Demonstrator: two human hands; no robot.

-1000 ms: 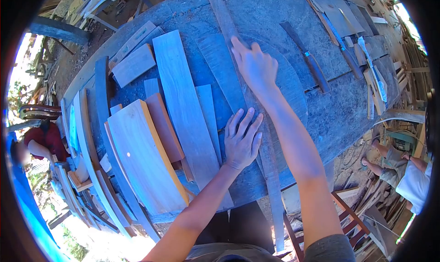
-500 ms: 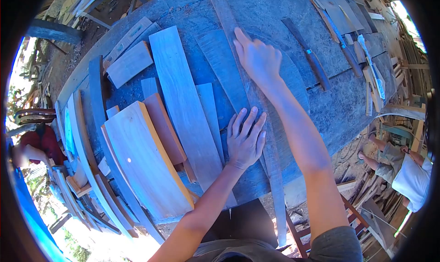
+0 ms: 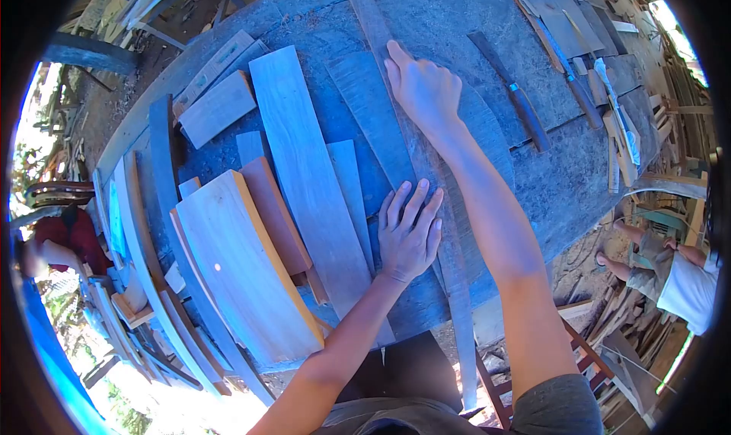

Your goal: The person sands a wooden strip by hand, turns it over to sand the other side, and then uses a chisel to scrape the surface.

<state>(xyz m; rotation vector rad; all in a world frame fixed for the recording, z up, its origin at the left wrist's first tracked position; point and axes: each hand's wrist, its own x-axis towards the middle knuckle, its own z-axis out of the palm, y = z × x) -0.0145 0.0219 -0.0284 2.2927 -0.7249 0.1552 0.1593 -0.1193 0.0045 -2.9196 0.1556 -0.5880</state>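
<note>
Spanning the big workbench (image 3: 563,184), the long thin strip (image 3: 459,313) runs far to near. The right hand (image 3: 422,89), loosely bent and gripping nothing, has slid slightly farther along it. The left hand (image 3: 409,233) stays spread flat against its near stretch.

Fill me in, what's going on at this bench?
A person at a weathered grey wooden workbench has both bare hands on a long narrow grey wooden strip lying along it. The left hand lies flat and open across its near part. The right hand presses farther up, index finger extended; whether it holds anything is hidden. Pale wooden planks lie stacked to the left, a long dark-handled blade to the right.
</note>
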